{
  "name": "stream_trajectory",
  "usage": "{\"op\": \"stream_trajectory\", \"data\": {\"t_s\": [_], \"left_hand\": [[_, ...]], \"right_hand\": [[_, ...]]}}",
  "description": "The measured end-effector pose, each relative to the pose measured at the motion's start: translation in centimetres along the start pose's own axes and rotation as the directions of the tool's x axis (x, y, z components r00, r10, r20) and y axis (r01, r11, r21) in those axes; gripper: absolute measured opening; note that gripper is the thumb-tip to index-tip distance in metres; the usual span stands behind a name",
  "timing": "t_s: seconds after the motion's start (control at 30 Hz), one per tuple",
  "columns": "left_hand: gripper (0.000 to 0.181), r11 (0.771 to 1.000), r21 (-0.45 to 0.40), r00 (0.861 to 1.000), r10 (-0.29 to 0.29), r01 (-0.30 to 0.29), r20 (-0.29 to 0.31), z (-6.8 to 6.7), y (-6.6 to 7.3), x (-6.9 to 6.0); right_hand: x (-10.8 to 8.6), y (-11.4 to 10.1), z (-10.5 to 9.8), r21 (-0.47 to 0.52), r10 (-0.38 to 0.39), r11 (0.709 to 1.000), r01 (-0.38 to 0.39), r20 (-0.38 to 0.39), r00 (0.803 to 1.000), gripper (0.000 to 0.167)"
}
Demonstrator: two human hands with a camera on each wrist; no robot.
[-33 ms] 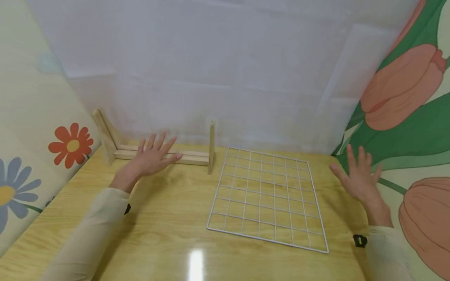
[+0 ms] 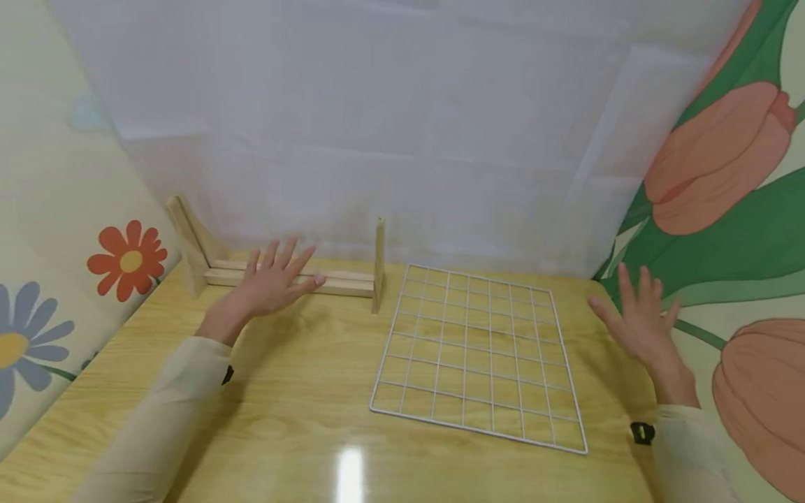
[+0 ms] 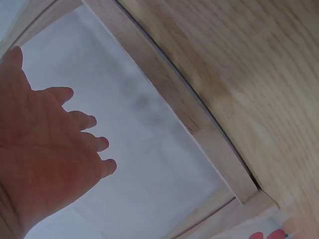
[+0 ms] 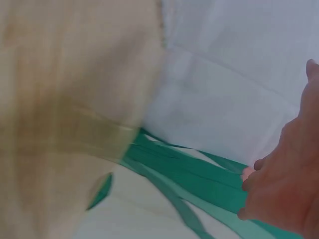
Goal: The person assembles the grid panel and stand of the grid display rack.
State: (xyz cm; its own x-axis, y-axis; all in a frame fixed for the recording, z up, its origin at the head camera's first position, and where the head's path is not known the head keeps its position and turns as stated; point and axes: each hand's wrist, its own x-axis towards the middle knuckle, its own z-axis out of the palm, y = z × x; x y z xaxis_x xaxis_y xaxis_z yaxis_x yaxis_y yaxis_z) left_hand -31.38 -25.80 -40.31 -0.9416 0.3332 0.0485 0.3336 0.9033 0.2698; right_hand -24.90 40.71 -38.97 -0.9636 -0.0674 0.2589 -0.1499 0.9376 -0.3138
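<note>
One left hand (image 2: 267, 286): fingers spread, hovers by the wooden stand (image 2: 346, 286)!
Right hand (image 2: 641, 337): fingers splayed, beside the wire grid (image 2: 465, 346).

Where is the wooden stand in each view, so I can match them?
Head: left of centre, the stand partly hidden by the left hand.
Left wrist: its long bar slants from top left to lower right, with uprights at both ends.
Right wrist: not in it.
Shared landmark: the white backdrop, across the top in head, left of the bar in left wrist, upper right in right wrist.
</note>
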Motion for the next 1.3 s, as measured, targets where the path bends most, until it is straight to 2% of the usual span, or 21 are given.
{"op": "stream_trajectory", "data": {"t_s": [0.13, 0.23, 0.27, 0.33, 0.43, 0.47, 0.53, 0.63, 0.73, 0.87, 0.93, 1.1, 1.2, 1.3], "left_hand": [[0.090, 1.000, -0.007, 1.000, 0.005, -0.005, 0.012, -0.1, 1.2, -0.1], [0.085, 1.000, -0.023, 1.000, 0.018, -0.019, -0.005, -0.8, 3.0, -0.3], [0.081, 0.999, -0.028, 1.000, 0.025, -0.026, -0.012, -1.0, 3.7, -0.3], [0.071, 0.995, -0.088, 0.998, 0.056, -0.056, -0.007, -1.5, 5.1, -0.6], [0.056, 0.970, -0.216, 0.991, 0.123, -0.110, 0.050, -1.7, 7.4, -1.1], [0.053, 0.954, -0.270, 0.985, 0.154, -0.129, 0.073, -1.5, 8.2, -1.1], [0.053, 0.920, -0.369, 0.973, 0.190, -0.131, 0.129, -0.8, 9.7, -1.1], [0.059, 0.868, -0.488, 0.960, 0.206, -0.090, 0.190, 0.6, 11.6, -0.9], [0.062, 0.816, -0.578, 0.959, 0.154, 0.012, 0.238, 2.1, 13.0, -0.7], [0.063, 0.748, -0.649, 0.954, 0.072, 0.141, 0.290, 3.7, 14.0, -0.4], [0.064, 0.725, -0.666, 0.951, 0.050, 0.177, 0.307, 4.3, 14.3, -0.3], [0.066, 0.662, -0.714, 0.945, 0.027, 0.227, 0.325, 5.0, 14.8, -0.1], [0.065, 0.595, -0.763, 0.943, 0.027, 0.253, 0.333, 5.2, 15.0, 0.1], [0.064, 0.512, -0.810, 0.936, 0.031, 0.286, 0.351, 5.5, 15.1, 0.1]], "right_hand": [[-0.1, 0.4, 0.2, -0.012, 0.020, 1.000, -0.020, 0.011, 1.000, 0.086], [0.3, 0.1, -0.1, 0.035, 0.020, 0.999, -0.021, 0.029, 0.999, 0.082], [0.4, -0.1, -0.4, 0.073, 0.019, 0.997, -0.023, 0.053, 0.998, 0.082], [0.7, -0.7, -0.7, 0.143, 0.016, 0.989, -0.033, 0.123, 0.992, 0.081], [0.8, -1.5, -0.9, 0.196, 0.014, 0.978, -0.065, 0.250, 0.968, 0.081], [0.8, -1.8, -0.9, 0.202, 0.015, 0.977, -0.076, 0.288, 0.957, 0.079], [0.8, -2.3, -0.7, 0.201, 0.021, 0.975, -0.096, 0.349, 0.937, 0.076], [0.6, -2.9, -0.2, 0.217, 0.037, 0.967, -0.136, 0.407, 0.913, 0.070], [0.3, -3.3, 0.3, 0.229, 0.057, 0.957, -0.177, 0.451, 0.891, 0.062], [0.0, -3.5, 0.9, 0.234, 0.065, 0.949, -0.211, 0.508, 0.859, 0.048], [0.0, -3.6, 1.3, 0.218, 0.058, 0.956, -0.198, 0.519, 0.853, 0.042], [0.1, -3.7, 2.1, 0.167, 0.057, 0.972, -0.163, 0.510, 0.858, 0.041], [0.0, -3.9, 2.5, 0.181, 0.065, 0.965, -0.188, 0.531, 0.845, 0.041], [-0.1, -4.0, 2.7, 0.194, 0.055, 0.962, -0.190, 0.547, 0.835, 0.040]]}}
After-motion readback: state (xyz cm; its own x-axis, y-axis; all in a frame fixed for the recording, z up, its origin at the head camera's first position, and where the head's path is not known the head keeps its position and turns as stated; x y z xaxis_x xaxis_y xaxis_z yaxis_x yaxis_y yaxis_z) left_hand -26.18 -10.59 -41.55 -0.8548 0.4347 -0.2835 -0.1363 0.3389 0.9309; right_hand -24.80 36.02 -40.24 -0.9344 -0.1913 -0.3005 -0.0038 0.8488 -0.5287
